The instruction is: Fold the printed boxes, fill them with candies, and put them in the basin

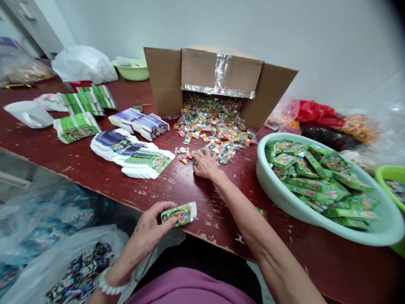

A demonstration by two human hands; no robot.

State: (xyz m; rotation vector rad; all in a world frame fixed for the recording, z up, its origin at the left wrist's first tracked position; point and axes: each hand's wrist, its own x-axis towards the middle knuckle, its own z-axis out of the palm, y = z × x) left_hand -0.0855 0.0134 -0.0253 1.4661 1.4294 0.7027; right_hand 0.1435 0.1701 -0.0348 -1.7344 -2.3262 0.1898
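Note:
My left hand (152, 226) grips a small green printed box (182, 214) at the table's front edge, thumb across its face. A white flap stands out at the box's right end. Farther forward, my right hand (205, 164) rests on the table with its fingers apart, fingertips at a few wrapped candies (184, 158). Just beyond it, a heap of wrapped candies (218, 122) spills from a cardboard box (202, 69) lying on its side. To the left, flattened green cartons (152, 162) lie fanned out beside flattened purple cartons (109, 141).
A pale basin (264, 179) of filled green boxes stands at the right. Bundled purple cartons (139, 122), bundled green cartons (77, 126) and a white mug (30, 114) sit on the left. Below the table edge are plastic bags (110, 236) of wrapped pieces.

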